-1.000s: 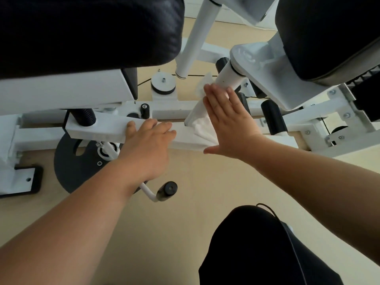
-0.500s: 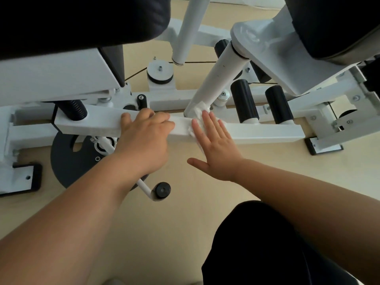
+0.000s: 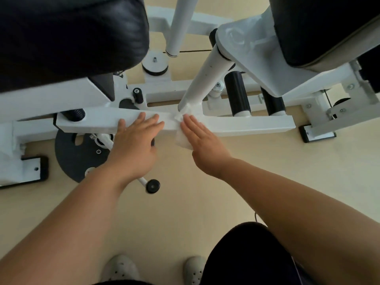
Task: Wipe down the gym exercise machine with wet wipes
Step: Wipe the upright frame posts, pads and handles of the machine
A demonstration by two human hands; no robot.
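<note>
Two sets of fingers, both straight, neither gripping anything. My right fingers (image 3: 193,126) press the wipe (image 3: 182,140) flat onto the beam (image 3: 246,124) at the foot of the post (image 3: 203,79). My left hand (image 3: 135,145) rests on the beam just beside it. The beam runs left to right. Its longer bare stretch lies rightward of my right hand (image 3: 202,145), the nearer one, so I'd sweep along that axis.

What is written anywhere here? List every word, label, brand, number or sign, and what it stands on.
No readable text in this view.
Faint round mark on the white metal bracket beside the black padded cushion: too blurred to read.
</note>
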